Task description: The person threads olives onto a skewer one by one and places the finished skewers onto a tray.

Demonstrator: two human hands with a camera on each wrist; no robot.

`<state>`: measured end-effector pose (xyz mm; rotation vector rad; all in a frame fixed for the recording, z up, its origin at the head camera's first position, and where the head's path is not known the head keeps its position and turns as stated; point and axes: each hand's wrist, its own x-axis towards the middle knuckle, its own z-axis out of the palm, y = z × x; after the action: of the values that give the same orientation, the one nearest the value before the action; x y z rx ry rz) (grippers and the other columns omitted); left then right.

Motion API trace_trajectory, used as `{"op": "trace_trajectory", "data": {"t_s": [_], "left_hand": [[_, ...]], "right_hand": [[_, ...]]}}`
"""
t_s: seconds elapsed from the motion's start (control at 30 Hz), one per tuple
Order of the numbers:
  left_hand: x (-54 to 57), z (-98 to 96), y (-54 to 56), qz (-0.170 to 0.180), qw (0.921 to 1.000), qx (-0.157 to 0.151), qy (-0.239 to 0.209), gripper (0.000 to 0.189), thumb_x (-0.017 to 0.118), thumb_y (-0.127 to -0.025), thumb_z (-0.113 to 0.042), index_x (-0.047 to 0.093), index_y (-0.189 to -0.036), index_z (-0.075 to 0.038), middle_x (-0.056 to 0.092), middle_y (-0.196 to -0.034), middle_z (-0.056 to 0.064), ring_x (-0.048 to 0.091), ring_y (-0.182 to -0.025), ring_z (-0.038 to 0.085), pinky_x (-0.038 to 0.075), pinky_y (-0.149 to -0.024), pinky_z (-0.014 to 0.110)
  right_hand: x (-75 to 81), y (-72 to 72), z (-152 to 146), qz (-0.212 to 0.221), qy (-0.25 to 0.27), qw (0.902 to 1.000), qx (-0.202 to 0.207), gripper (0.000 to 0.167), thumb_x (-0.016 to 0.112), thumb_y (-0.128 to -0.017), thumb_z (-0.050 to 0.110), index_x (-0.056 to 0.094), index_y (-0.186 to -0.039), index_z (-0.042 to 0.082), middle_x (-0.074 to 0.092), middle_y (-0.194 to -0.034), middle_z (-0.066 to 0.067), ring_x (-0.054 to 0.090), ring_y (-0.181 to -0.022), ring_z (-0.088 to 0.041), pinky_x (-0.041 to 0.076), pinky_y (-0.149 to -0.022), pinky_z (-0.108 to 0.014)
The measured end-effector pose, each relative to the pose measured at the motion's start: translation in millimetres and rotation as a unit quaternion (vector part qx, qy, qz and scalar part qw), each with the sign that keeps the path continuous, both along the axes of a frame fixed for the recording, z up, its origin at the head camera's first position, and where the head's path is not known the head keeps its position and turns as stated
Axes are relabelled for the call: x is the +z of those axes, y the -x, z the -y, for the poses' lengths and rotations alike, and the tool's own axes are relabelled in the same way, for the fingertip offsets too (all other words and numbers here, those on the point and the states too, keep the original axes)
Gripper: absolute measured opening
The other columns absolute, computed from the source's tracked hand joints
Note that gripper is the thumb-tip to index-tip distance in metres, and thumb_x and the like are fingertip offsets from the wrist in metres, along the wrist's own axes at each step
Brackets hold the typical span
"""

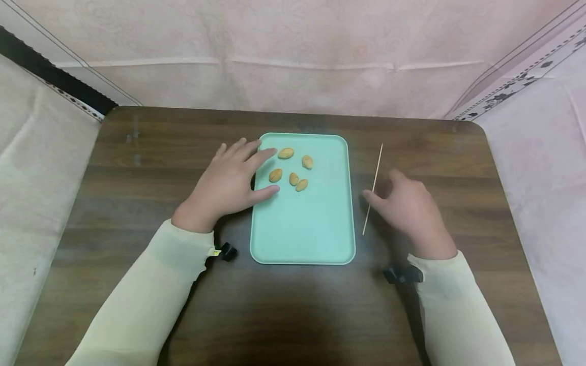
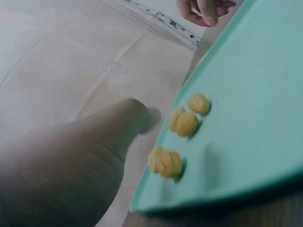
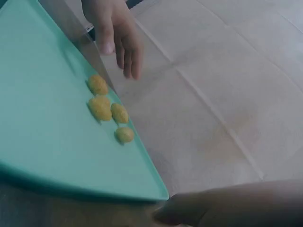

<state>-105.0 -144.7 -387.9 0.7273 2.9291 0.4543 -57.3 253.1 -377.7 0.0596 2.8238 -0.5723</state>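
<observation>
From left to right on a dark wood-grain table (image 1: 297, 315): a person's left hand (image 1: 224, 178) reaches over the left edge of a mint-green tray (image 1: 316, 234), fingers stretched out and thumb spread, grasping nothing. The shallow, rimmed tray holds five tan, oval nuts (image 1: 275, 175), all in its far half and toward the left, two of them lying close together. They look light, hard and likely to roll; a fingertip pinch across the sides should suit them.

Right of the tray, on the table, lies a thin, pale stick (image 1: 378, 165), pointing far to near. It seems light, stiff and easily snapped, best pinched gently near its middle. The right hand (image 1: 409, 208) is over it, thumb tip across the stick, forefinger apart, unclenched; I cannot tell whether the thumb touches.
</observation>
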Motion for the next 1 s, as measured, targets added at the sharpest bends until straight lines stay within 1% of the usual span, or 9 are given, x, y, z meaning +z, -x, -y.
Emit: {"op": "trace_trajectory", "data": {"t_s": [0.07,0.13,0.23,0.37,0.43,0.53,0.7,0.9,1.0], "left_hand": [[4.0,-7.9,0.9,0.003,0.9999,-0.015,0.000,0.078,0.072,-0.103,-0.064,0.049,-0.171,-0.032,0.044,-0.178,0.014,0.037,-0.168,0.045,0.026,-0.137,0.073],[7.1,-17.5,1.2,0.000,0.9995,-0.032,-0.002,0.074,0.076,-0.104,-0.056,0.053,-0.168,-0.029,0.049,-0.174,0.014,0.043,-0.165,0.042,0.031,-0.136,0.068],[8.8,-34.2,0.6,-0.007,0.9980,-0.062,-0.009,0.067,0.078,-0.104,-0.048,0.058,-0.164,-0.025,0.055,-0.169,0.014,0.050,-0.160,0.037,0.040,-0.132,0.065],[5.1,-55.9,-1.3,-0.017,0.9956,-0.092,0.005,0.058,0.075,-0.105,-0.043,0.065,-0.158,-0.023,0.064,-0.158,0.011,0.060,-0.146,0.037,0.052,-0.118,0.061],[1.4,-64.3,-2.0,-0.024,0.9946,-0.098,0.024,0.052,0.073,-0.106,-0.041,0.067,-0.155,-0.025,0.066,-0.150,0.008,0.062,-0.139,0.037,0.054,-0.110,0.057],[-3.6,-72.0,-2.5,-0.029,0.9933,-0.100,0.050,0.049,0.070,-0.106,-0.039,0.067,-0.153,-0.027,0.067,-0.144,0.005,0.060,-0.136,0.034,0.053,-0.103,0.053],[-8.8,-76.6,-1.3,-0.025,0.9925,-0.101,0.064,0.046,0.066,-0.107,-0.038,0.068,-0.151,-0.026,0.066,-0.142,0.004,0.056,-0.140,0.033,0.051,-0.099,0.051],[-12.8,-77.4,-0.2,-0.035,0.9923,-0.103,0.059,0.024,0.063,-0.106,-0.032,0.074,-0.125,-0.024,0.067,-0.137,0.002,0.055,-0.140,0.034,0.049,-0.093,0.049],[-15.6,-78.2,-0.1,-0.040,0.9923,-0.105,0.051,0.021,0.062,-0.107,-0.030,0.077,-0.121,-0.024,0.068,-0.139,0.002,0.056,-0.139,0.033,0.050,-0.094,0.049]], "right_hand": [[2.2,0.7,2.3,0.024,-0.004,0.9997,-0.001,0.059,0.072,-0.102,0.064,0.069,-0.118,0.007,0.076,-0.096,-0.014,0.070,-0.089,-0.036,0.056,-0.073,-0.049],[3.3,1.7,4.0,0.044,-0.004,0.9990,0.006,0.051,0.073,-0.101,0.063,0.070,-0.100,0.012,0.074,-0.085,-0.006,0.066,-0.081,-0.029,0.050,-0.067,-0.040],[2.8,3.3,5.4,0.062,-0.001,0.9980,0.009,0.046,0.075,-0.101,0.058,0.073,-0.090,0.013,0.071,-0.076,-0.002,0.064,-0.074,-0.025,0.047,-0.063,-0.036],[-0.3,5.0,4.8,0.094,0.013,0.9955,0.000,0.041,0.076,-0.102,0.052,0.076,-0.089,0.013,0.073,-0.069,-0.001,0.070,-0.068,-0.020,0.050,-0.064,-0.035],[-1.7,5.7,3.9,0.108,0.022,0.9939,-0.007,0.039,0.076,-0.103,0.050,0.076,-0.090,0.013,0.075,-0.067,-0.001,0.073,-0.064,-0.018,0.052,-0.066,-0.035],[-3.1,6.9,2.2,0.119,0.032,0.9923,-0.013,0.037,0.077,-0.103,0.047,0.076,-0.091,0.013,0.076,-0.068,0.000,0.075,-0.065,-0.017,0.053,-0.070,-0.035],[-1.5,9.0,-2.3,0.139,0.050,0.9887,-0.024,0.028,0.078,-0.104,0.039,0.078,-0.096,0.012,0.081,-0.075,0.002,0.079,-0.070,-0.013,0.055,-0.075,-0.034],[2.0,8.6,-7.5,0.142,0.065,0.9873,-0.030,0.018,0.075,-0.102,0.026,0.081,-0.098,0.010,0.082,-0.076,0.003,0.081,-0.072,-0.013,0.055,-0.077,-0.030],[0.4,7.8,-9.4,0.137,0.056,0.9886,-0.030,0.017,0.077,-0.100,0.026,0.080,-0.097,0.010,0.081,-0.074,0.002,0.080,-0.071,-0.014,0.054,-0.075,-0.031]]}}
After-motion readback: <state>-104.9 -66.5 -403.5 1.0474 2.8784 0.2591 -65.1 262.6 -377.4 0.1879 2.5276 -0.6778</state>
